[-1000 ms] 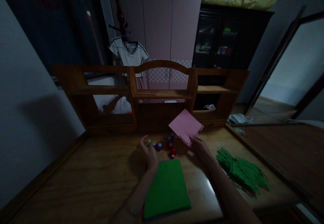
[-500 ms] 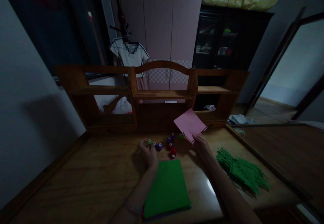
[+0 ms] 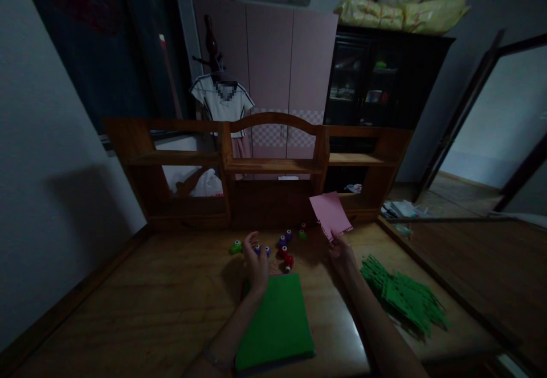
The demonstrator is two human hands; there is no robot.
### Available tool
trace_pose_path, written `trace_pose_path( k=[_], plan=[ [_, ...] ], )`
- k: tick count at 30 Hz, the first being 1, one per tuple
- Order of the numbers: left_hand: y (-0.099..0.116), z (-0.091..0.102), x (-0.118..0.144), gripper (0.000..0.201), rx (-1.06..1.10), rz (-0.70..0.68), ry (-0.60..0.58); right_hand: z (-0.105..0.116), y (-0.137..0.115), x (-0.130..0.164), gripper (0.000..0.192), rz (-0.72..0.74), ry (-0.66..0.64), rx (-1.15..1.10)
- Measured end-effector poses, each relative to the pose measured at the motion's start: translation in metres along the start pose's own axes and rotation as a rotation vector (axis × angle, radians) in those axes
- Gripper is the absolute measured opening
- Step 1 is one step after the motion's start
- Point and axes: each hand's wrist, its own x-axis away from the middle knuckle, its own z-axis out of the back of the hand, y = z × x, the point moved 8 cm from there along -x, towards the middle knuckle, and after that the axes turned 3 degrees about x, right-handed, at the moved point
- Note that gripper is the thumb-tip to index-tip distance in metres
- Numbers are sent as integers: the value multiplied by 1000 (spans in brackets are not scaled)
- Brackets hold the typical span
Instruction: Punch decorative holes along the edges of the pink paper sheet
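Observation:
My right hand point(image 3: 342, 257) pinches a square of pink paper point(image 3: 330, 213) by its lower corner and holds it up above the table. Small notches or holes run along the paper's lower edges. My left hand point(image 3: 257, 264) is raised over the table with curved fingers apart, and nothing shows in it. Around it are small knobs with white round tops, which look like craft punches: a green one point(image 3: 236, 246), purple ones point(image 3: 282, 241) and red ones point(image 3: 288, 262). Below my left hand lies a stack of green paper point(image 3: 277, 324), partly behind my forearm.
A pile of cut green paper pieces point(image 3: 404, 295) lies right of my right forearm. Small pink scraps point(image 3: 274, 266) sit near the red knobs. A wooden shelf unit point(image 3: 273, 165) stands along the table's back edge. A wall point(image 3: 64, 196) bounds the left side.
The view has tilted up a little. My left hand has moved slightly right, away from the green knob, and its fingers have lifted. The pink paper has turned in my right hand.

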Motion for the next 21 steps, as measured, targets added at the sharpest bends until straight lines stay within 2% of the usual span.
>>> trace_pose_path(
  k=[4,8,15,21],
  plan=[
    [-11,0,-2,36,18,48,-22,3,-1,-1,20,-13,35,-136],
    [-17,-2,-4,36,29,60,-28,3,-4,-2,16,7,14,-72],
    [1,-10,3,31,6,-24,-76,3,-2,-3,16,-19,-34,-53],
    [15,-11,6,29,-9,-80,-76,3,-2,-11,22,0,-15,-40]
  ],
)
